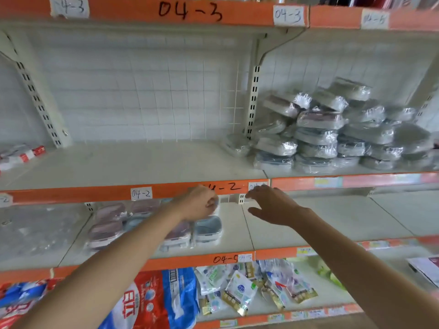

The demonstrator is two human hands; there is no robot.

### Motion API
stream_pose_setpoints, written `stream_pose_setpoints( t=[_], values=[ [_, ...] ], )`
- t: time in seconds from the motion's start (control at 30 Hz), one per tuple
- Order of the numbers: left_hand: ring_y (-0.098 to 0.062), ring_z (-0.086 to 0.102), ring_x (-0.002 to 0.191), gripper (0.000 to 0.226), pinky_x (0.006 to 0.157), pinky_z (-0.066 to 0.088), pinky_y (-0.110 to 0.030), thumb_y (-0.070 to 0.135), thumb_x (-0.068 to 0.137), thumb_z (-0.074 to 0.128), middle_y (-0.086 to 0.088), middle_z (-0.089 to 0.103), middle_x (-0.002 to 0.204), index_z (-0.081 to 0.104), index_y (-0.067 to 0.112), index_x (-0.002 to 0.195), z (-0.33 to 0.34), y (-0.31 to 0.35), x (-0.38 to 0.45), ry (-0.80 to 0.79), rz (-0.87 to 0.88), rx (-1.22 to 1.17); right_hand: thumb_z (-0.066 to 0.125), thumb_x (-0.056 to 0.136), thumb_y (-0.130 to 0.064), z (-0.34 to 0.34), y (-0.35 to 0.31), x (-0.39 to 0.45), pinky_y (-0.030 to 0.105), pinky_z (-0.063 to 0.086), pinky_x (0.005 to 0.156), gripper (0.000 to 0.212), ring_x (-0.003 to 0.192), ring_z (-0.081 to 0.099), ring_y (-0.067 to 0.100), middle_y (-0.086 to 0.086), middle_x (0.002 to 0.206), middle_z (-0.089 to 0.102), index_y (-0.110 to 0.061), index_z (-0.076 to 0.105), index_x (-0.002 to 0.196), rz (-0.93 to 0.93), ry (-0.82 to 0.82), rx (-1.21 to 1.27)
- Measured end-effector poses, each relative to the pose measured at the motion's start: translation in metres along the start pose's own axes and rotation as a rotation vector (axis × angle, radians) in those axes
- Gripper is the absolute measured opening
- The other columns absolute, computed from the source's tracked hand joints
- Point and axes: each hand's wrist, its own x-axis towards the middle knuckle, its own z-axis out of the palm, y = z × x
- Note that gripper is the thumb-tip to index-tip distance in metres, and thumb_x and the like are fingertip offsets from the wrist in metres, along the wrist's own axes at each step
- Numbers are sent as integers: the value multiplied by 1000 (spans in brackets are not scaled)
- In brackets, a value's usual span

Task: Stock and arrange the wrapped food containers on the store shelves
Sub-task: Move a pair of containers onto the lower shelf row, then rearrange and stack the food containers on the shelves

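Observation:
Several plastic-wrapped food containers, pink [107, 225] and blue [209, 230], lie in rows on the middle shelf [332, 219] under the 04-2 label. My left hand [198, 203] reaches in over them, its fingers curled on the wrap of a container at the back of the row; that container is mostly hidden. To its right, my right hand [273, 206] hovers with spread fingers above bare shelf and holds nothing. A loose pile of wrapped containers [332, 134] sits on the upper shelf at the right.
The upper shelf [133, 162] has red-and-white packs [21, 155] at its far left. Below, the bottom shelf holds big red-and-blue bags [161, 298] and small packets [240, 288]. Clear plastic wrap [35, 229] lies at the left of the middle shelf.

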Motion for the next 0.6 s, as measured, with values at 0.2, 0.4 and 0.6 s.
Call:
stream_pose_setpoints(
  t=[0.2,0.4,0.6],
  values=[
    [-19,52,79,10,83,46,-36,13,87,58,-9,55,82,50,11,81,-22,22,93,176,36,-134,51,94,-36,-28,65,21,33,35,102,45,127,37,19,0,136,44,-18,46,135,135,116,-36],
    [-32,56,109,27,85,40,-31,17,91,54,-15,62,112,61,2,113,-14,18,200,174,58,-33,51,94,-37,-43,140,94,32,30,102,46,127,36,23,4,138,42,-11,47,132,253,291,41],
    [-32,54,104,22,73,34,-30,22,93,50,-15,55,113,54,2,100,-13,-11,262,106,-80,-4,41,95,-43,-19,168,146,39,26,107,51,129,32,26,8,137,35,-14,33,136,326,162,-13]
  ],
)
